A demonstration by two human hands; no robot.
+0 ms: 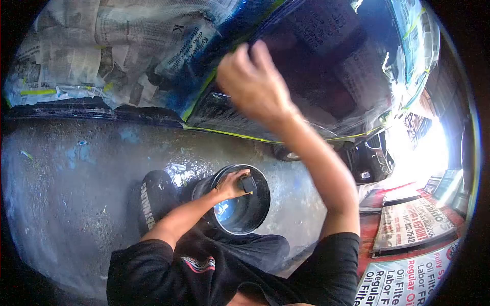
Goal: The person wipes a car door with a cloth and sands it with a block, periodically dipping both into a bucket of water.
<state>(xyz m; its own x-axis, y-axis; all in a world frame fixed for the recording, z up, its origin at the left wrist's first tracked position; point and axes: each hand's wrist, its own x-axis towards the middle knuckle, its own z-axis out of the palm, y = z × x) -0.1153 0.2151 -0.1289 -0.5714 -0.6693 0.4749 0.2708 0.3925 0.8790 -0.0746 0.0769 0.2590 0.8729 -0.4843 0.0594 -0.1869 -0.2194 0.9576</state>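
Note:
My left hand is closed around a small black rectangular block over the mouth of a dark round bucket. Some liquid with a bluish sheen shows low inside the bucket. Up at the car, my right hand overlaps the dark, glossy body panel near its left border. Motion smears its fingers, and I cannot tell whether anything is in them.
Newspaper masking covers the car's left part, edged with yellow-green tape. The concrete floor is wet and paint-stained. My shoe is beside the bucket. A dark vehicle and printed signs stand at right.

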